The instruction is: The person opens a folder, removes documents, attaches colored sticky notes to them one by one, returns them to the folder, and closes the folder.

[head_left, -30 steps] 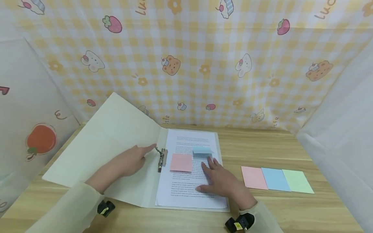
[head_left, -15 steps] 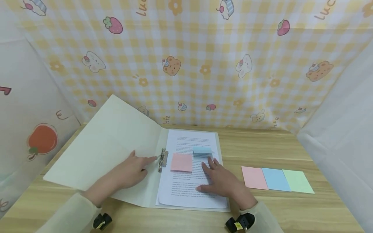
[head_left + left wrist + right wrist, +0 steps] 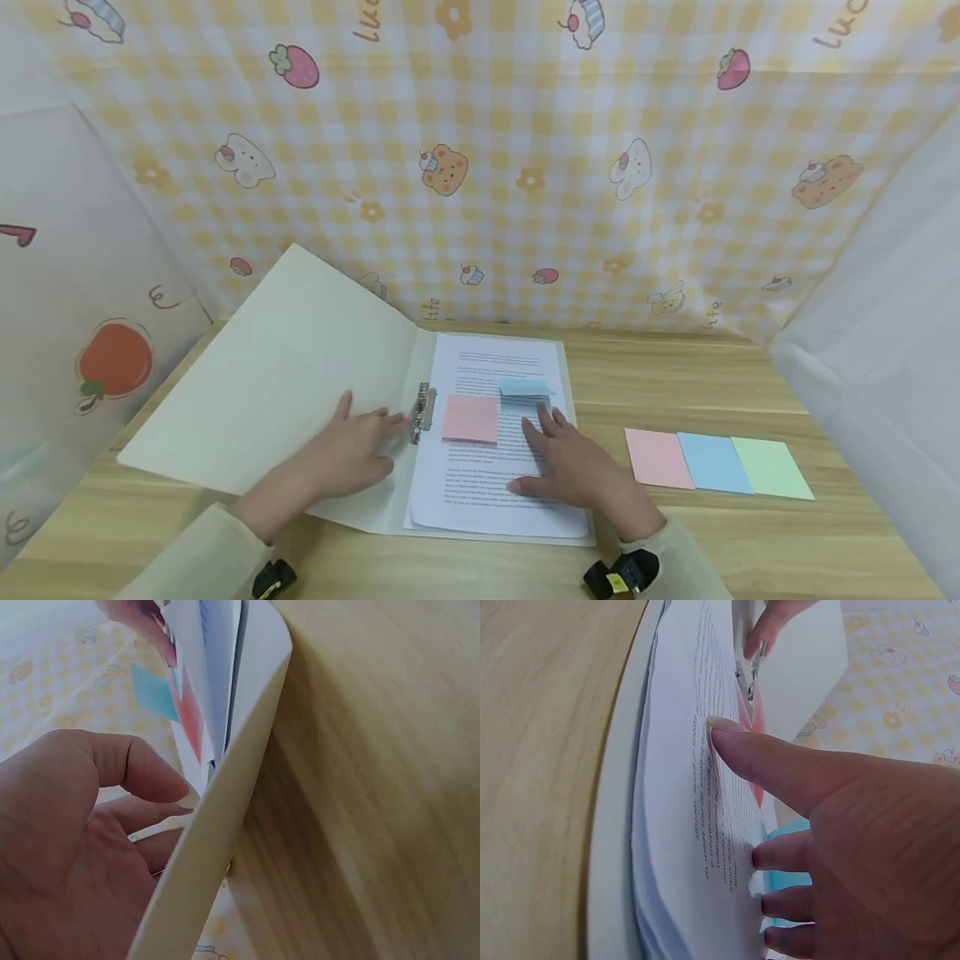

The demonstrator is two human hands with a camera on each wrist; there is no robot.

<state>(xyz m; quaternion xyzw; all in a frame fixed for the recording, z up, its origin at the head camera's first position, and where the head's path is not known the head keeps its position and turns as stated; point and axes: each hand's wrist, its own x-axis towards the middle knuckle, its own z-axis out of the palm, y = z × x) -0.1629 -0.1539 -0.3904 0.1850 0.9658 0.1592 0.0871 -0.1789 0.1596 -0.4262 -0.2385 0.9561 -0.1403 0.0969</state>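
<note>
A white file folder [image 3: 277, 367] lies opened out, its cover spread to the left. Printed papers [image 3: 495, 512] are stacked on its right side, next to a metal clip [image 3: 422, 414] at the spine. My left hand [image 3: 348, 454] is over the cover, its fingers reaching to the clip; the exact contact is hard to see. With fingers spread, my right hand [image 3: 581, 475] rests on the papers' right part. On the top sheet are a pink sticky note [image 3: 470, 418] and, just above the right fingertips, a blue sticky note [image 3: 523, 388] with its edge lifted.
To the right on the wooden table [image 3: 675, 550] sit a pink note [image 3: 658, 457], a blue note [image 3: 715, 462] and a green note [image 3: 772, 468] in a row. Behind stands a yellow checked cloth [image 3: 525, 225]. The cover's upper left corner reaches up near this cloth.
My left hand has moved down along the metal clip, from its upper end to its middle, and more fingers now reach out to it. My right hand has stayed in place.
</note>
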